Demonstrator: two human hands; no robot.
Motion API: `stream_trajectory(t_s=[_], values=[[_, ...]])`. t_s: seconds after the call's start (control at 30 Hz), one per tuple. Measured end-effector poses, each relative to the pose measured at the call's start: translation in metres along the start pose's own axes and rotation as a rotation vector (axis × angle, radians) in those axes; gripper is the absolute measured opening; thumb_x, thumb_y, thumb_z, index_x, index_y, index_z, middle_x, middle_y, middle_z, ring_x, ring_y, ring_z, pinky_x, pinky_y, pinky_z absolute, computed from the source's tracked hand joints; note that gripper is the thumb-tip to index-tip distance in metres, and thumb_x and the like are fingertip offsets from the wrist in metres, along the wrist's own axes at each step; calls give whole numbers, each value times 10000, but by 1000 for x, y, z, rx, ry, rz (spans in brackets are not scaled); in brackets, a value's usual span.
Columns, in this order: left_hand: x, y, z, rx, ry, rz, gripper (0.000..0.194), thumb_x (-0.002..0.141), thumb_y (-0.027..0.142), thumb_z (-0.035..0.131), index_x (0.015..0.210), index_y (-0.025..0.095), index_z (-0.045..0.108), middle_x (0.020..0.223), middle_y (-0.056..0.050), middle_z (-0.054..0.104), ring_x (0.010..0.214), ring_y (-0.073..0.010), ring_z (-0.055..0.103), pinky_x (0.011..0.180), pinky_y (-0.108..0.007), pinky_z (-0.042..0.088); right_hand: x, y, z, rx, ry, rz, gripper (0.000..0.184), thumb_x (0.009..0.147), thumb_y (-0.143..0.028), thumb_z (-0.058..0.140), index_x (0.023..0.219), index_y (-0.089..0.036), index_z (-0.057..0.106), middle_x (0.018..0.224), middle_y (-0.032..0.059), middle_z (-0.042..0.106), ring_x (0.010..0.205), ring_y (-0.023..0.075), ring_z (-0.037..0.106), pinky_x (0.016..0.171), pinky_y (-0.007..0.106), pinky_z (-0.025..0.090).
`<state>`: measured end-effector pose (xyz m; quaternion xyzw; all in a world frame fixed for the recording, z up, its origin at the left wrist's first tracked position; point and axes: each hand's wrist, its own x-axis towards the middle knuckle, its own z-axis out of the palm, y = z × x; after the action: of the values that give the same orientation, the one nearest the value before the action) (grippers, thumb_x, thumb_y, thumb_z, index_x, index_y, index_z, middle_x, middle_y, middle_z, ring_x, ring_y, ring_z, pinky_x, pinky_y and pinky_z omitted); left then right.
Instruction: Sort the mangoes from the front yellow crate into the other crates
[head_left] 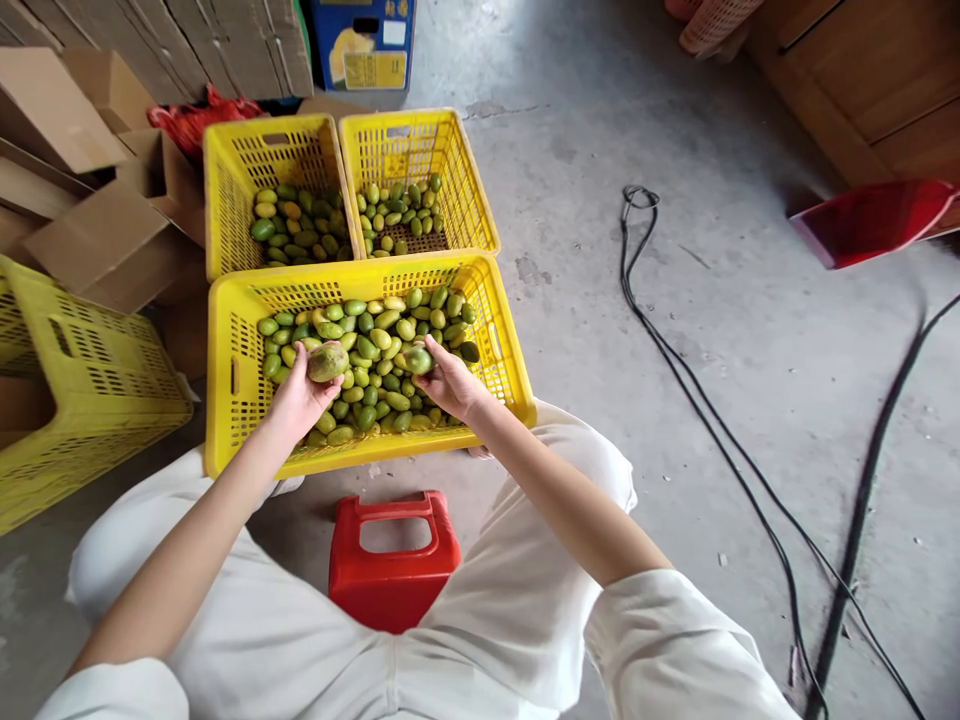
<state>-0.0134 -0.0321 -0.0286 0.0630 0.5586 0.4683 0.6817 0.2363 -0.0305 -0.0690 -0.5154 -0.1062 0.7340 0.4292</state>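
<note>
In the head view, the only one here, your left hand point(304, 392) was curled around a mottled fruit point(328, 362), while your right hand point(448, 385) pinched a green fruit point(418, 361) between thumb and fingers. You held both above the front crate point(375, 452), near each other but apart.

As far as could be judged, your work was partway along. Fruit lay in all three yellow crates before you: a broad front pile point(379, 340) in the nearest one, a smaller heap in the back left crate point(223, 200), and a thinner scatter in the back right crate point(469, 190), where some of the base showed. The two pieces you held were not yet set down, and most of the fruit in view lay loose in the front crate. How much of it had been handled, you could not have told from this.

The mottled fruit was oval and dull green, with brownish patches across its skin, and looked the larger. The green fruit was smoother and more evenly coloured, paler toward its left end. The front pile ran from deep green to yellowish.
</note>
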Motion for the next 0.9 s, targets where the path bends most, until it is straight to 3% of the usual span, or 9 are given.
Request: stream_trajectory(t_s=[0.07,0.17,0.27,0.47,0.53,0.6,0.7,0.77,0.9], values=[[-2,4,4,-50,14,-46,355,1308,442,711,1129,170,853,849,-37,775,603,-121,636,511,-197,498,-4,-3,3,91,-11,71,477,985,-558,1088,1007,-295,690,886,7,755,833,210,687,631,265,597],[-4,6,6,-133,47,-38,251,1267,332,763,1065,190,810,867,-37,785,668,-141,705,542,-206,523,-7,-6,4,158,-67,134,501,962,-453,1112,977,-275,644,863,-3,727,742,171,627,624,267,604],[-7,6,8,-185,71,-29,368,1290,387,728,973,203,751,880,-46,788,688,-138,730,580,-204,557,-6,-5,2,137,-128,66,546,894,-346,1136,996,-282,603,924,-21,736,696,142,598,595,254,547],[-15,13,15,-203,50,-107,573,1376,441,428,942,190,705,839,-41,731,580,-112,641,486,-205,461,-2,-5,-3,88,-150,28,503,839,-270,1038,1207,-317,699,987,-40,752,781,172,711,659,254,584],[-14,13,16,-168,68,-126,582,1375,467,432,957,181,719,817,-36,707,575,-117,639,471,-207,449,-2,-4,-3,64,-133,42,466,841,-301,1013,1219,-304,740,992,-29,763,797,177,716,680,268,596],[-13,12,14,-120,72,-128,500,1342,469,559,973,181,735,784,-20,673,577,-122,630,471,-198,446,-3,-2,-3,17,-109,36,455,823,-365,1037,1168,-289,752,972,-26,760,806,181,707,705,282,605],[-12,8,9,-88,15,-79,219,1186,294,804,1005,180,757,804,-7,676,640,-120,671,507,-168,468,-4,1,-3,-32,-77,-14,587,714,-423,1148,1079,-287,709,955,-25,760,837,182,696,745,288,608],[-13,7,7,-83,-30,-42,119,1084,191,855,1015,182,758,836,-8,700,683,-119,703,520,-152,475,-4,2,-4,-51,-71,-38,654,685,-474,1197,1046,-294,682,943,-20,757,850,189,691,761,296,606],[-13,8,6,-75,-73,-52,160,1141,234,809,1002,199,737,833,-9,711,676,-113,695,495,-142,449,-1,-2,-4,-102,-95,-12,635,890,-759,1054,949,-301,618,869,1,737,767,198,639,701,315,585]])
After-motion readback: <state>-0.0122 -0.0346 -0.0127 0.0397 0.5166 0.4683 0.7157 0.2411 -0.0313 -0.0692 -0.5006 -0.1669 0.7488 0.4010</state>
